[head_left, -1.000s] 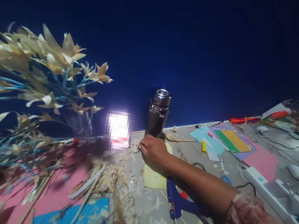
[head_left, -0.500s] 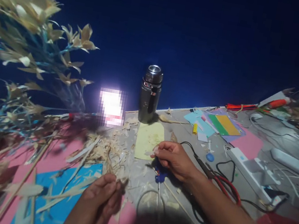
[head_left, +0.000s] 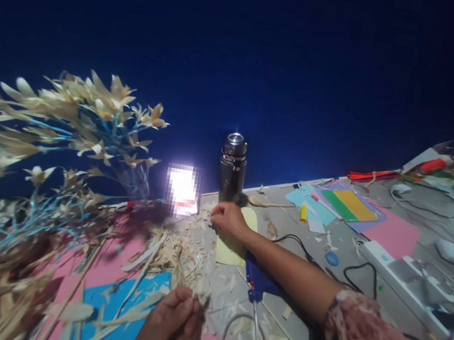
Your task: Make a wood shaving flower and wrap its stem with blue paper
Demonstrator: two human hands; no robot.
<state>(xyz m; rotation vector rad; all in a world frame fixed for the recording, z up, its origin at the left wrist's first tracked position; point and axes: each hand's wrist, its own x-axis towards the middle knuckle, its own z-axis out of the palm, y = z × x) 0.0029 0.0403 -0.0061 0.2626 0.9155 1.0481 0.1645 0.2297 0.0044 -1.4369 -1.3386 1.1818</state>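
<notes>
My right hand (head_left: pixel 228 219) reaches across a pale yellow sheet (head_left: pixel 225 254) to the base of a dark metal flask (head_left: pixel 231 174). Its fingers are pinched together; whatever they hold, if anything, is too small to tell. Lower down, my left hand (head_left: pixel 173 323) is closed, thumb against fingers, with a small dark bit at the fingertips that I cannot make out. Pale dried shavings (head_left: pixel 188 256) lie between the hands. Under my right forearm is a blue tool (head_left: pixel 258 280) with a thin metal rod, beside a wire ring (head_left: pixel 225 338).
Dried flowers on blue stems (head_left: pixel 99 125) rise at the left. Strips lie over a blue sheet (head_left: pixel 119 320) and pink paper. A bright blurred rectangle (head_left: pixel 182 189) stands at the back. To the right are coloured sheets (head_left: pixel 349 205), a white power strip (head_left: pixel 391 279) and cables.
My right hand has moved left and forward, over the yellow sheet towards the flask. My left hand stays closed. The whole view has shifted, so things appear lower and further right.
</notes>
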